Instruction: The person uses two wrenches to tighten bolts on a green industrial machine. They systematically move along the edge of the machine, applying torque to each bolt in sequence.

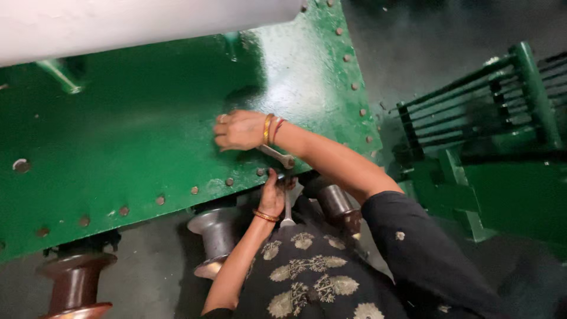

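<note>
1. Bolt (pixel 260 172) sits at the green panel's (pixel 147 136) lower edge.
2. Right hand (pixel 239 130) closed on a spanner (pixel 276 155) above; left hand (pixel 272 198) grips a second spanner (pixel 287 208) beneath.
3. Advice: hold the lower spanner steady, seat both squarely.
4. Spools (pixel 215 236) stand below.

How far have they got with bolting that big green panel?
Most bolts along the green panel's edges already look seated. In hand is one near the lower edge: the right hand holds a spanner on top, and the left hand works a second spanner from beneath. Whether other bolts need tightening cannot be told.
</note>
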Demonstrator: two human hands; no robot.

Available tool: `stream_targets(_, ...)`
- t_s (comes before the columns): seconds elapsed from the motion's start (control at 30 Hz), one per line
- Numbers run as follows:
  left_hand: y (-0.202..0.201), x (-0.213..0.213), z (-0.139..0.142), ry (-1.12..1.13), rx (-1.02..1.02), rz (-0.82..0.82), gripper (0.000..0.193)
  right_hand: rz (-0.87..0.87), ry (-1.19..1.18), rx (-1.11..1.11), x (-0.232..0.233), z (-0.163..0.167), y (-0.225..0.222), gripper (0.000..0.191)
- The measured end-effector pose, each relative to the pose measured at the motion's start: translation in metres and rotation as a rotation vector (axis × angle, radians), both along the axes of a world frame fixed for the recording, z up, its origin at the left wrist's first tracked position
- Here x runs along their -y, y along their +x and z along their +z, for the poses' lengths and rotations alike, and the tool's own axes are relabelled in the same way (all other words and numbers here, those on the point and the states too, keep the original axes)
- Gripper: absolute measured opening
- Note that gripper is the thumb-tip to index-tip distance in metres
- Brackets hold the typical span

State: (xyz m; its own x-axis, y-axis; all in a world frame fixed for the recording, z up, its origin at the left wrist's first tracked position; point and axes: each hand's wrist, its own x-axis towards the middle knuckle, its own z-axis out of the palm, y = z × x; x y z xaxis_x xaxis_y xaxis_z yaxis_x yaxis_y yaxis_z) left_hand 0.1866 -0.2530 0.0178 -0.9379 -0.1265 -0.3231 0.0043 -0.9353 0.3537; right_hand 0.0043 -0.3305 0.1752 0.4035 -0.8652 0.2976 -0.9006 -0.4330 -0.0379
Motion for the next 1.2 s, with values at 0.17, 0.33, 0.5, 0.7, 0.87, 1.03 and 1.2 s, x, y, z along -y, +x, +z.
stream_targets(0.17, -0.001, -0.001, -0.001, -0.006, 0.018, -0.009, 0.043, -0.186, 0.077, 0.022, -0.011, 0.004, -0.041, 0.026)
stream_targets(0.33, 0.000, -0.002, -0.006, -0.023, -0.010, -0.004, 0.037, -0.474, 0.021, 0.040, -0.046, 0.014, -0.066, 0.029)
stream_targets(0.5, -0.010, -0.002, 0.001, -0.068, 0.094, 0.001, 0.033, -0.526, -0.004, 0.027, -0.046, 0.035, -0.057, 0.032)
stream_targets(0.7, -0.009, -0.002, 0.001, -0.054, 0.053, -0.247, 0.065, -0.707, -0.259, 0.072, -0.124, 0.042, -0.064, 0.029)
stream_targets(0.87, -0.008, 0.002, 0.000, 0.031, 0.166, -0.314, 0.060, -1.390, -0.289, 0.298, -0.170, 0.017, -0.087, 0.046)
stream_targets(1.03, -0.009, 0.002, -0.004, 0.033, 0.040, -0.358, 0.056, -1.374, -0.142, 0.219, -0.167, -0.009, -0.088, 0.042)
stream_targets(1.2, -0.009, -0.001, -0.011, 0.067, 0.044, -0.337, 0.053, -1.315, -0.021, 0.196, -0.153, -0.021, -0.079, 0.041)
